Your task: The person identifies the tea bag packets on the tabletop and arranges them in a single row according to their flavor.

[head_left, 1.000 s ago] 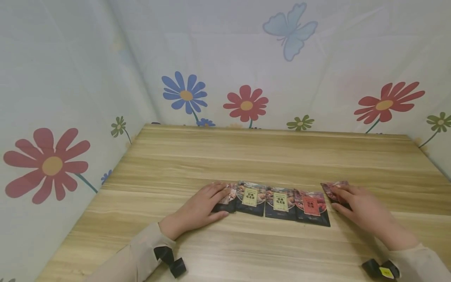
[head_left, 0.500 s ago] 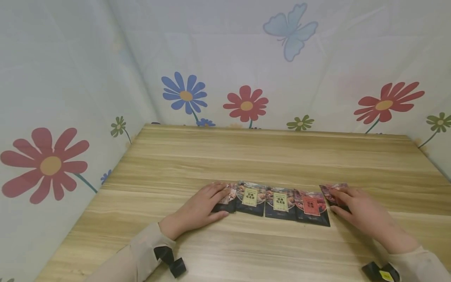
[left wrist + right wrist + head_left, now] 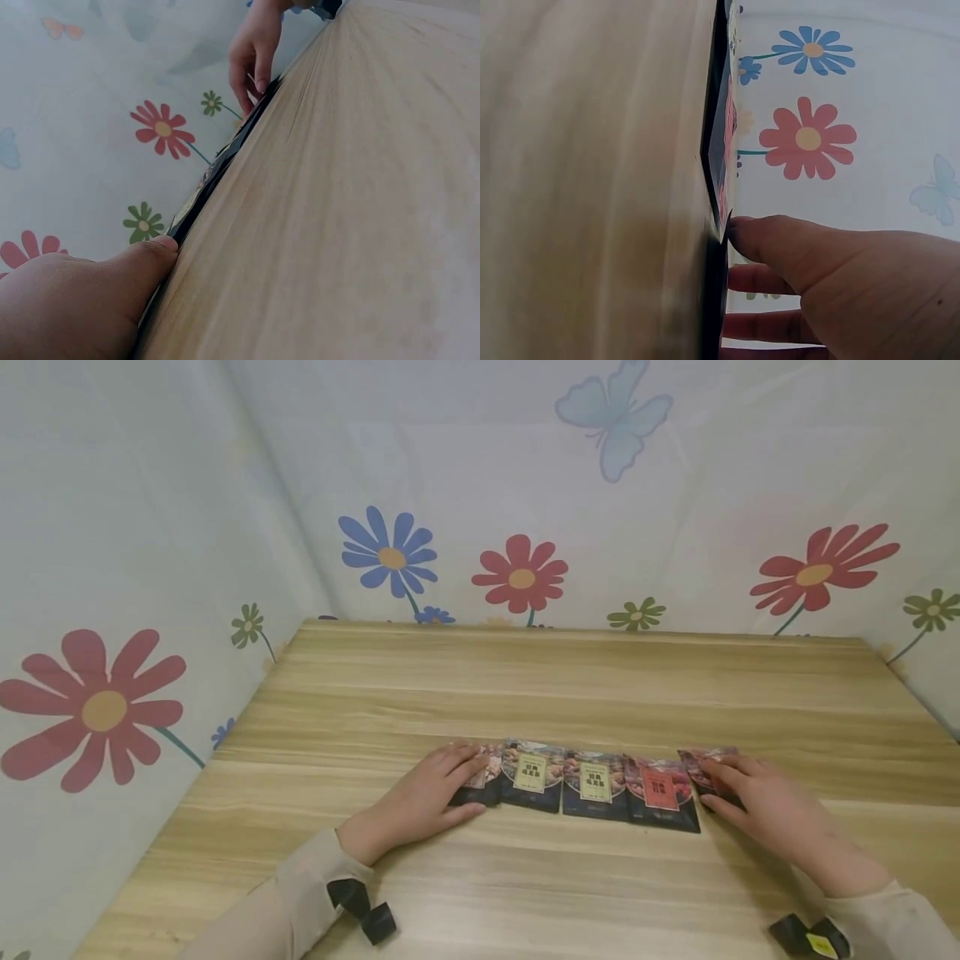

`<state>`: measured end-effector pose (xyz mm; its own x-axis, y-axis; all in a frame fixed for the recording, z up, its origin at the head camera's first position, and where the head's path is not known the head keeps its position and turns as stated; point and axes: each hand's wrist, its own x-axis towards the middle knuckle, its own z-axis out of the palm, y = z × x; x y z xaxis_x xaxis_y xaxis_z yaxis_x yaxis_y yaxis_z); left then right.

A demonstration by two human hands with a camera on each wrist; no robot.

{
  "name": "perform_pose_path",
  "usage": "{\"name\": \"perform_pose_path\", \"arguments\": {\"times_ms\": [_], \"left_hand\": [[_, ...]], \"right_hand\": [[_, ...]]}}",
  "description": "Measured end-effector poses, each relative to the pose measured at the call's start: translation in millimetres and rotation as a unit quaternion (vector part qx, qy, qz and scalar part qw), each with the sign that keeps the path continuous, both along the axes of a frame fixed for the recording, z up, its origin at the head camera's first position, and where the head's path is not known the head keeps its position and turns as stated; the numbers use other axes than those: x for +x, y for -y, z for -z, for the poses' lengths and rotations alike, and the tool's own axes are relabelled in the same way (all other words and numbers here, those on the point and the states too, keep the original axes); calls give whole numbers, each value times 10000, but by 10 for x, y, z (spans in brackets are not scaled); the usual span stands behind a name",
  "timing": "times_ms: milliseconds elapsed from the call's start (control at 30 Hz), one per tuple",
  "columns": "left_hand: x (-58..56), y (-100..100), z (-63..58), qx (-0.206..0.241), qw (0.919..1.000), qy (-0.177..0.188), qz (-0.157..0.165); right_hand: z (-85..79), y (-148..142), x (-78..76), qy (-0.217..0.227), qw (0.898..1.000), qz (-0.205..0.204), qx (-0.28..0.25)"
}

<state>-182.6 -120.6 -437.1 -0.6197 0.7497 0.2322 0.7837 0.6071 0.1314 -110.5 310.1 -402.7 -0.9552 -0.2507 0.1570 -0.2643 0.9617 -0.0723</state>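
A row of flat, dark tea packets lies on the table. My left hand [image 3: 423, 793] rests over the leftmost packet [image 3: 492, 770], hiding much of it, with the thumb along its near side. Beside it come two packets with yellow-green labels, one [image 3: 532, 774] and then another [image 3: 595, 782], followed by a packet with a red label [image 3: 661, 789]. At the right end, the fingers of my right hand [image 3: 783, 814] lie on another reddish packet [image 3: 696, 763], which sits slightly turned, its left edge near the red-labelled one. In the right wrist view, the right thumb [image 3: 754, 236] touches down by the packets' edges.
The wood-grain table [image 3: 525, 685] extends behind and in front of the row. A white curtain [image 3: 450, 452] printed with flowers and a butterfly hangs around its back and left sides. Dark straps with small black blocks [image 3: 378, 924] sit at both wrists.
The right hand has shifted slightly left with the rightmost packet, bringing it closer to the red-labelled one. The left hand stays on its packet. The head view has tilted down a little.
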Motion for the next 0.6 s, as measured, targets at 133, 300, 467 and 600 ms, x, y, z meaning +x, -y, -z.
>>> {"name": "perform_pose_path", "arguments": {"times_ms": [133, 300, 467, 600], "left_hand": [[-3, -1, 0, -1, 10000, -3, -2], [2, -1, -3, -42, 10000, 45, -55], [7, 2, -1, -40, 10000, 44, -71], [0, 2, 13, -102, 9999, -48, -71]], "right_hand": [[2, 13, 33, -57, 10000, 37, 56], [5, 35, 109, -200, 9997, 51, 93], [8, 59, 178, -101, 9998, 180, 65], [0, 80, 210, 148, 9991, 370, 174]]}}
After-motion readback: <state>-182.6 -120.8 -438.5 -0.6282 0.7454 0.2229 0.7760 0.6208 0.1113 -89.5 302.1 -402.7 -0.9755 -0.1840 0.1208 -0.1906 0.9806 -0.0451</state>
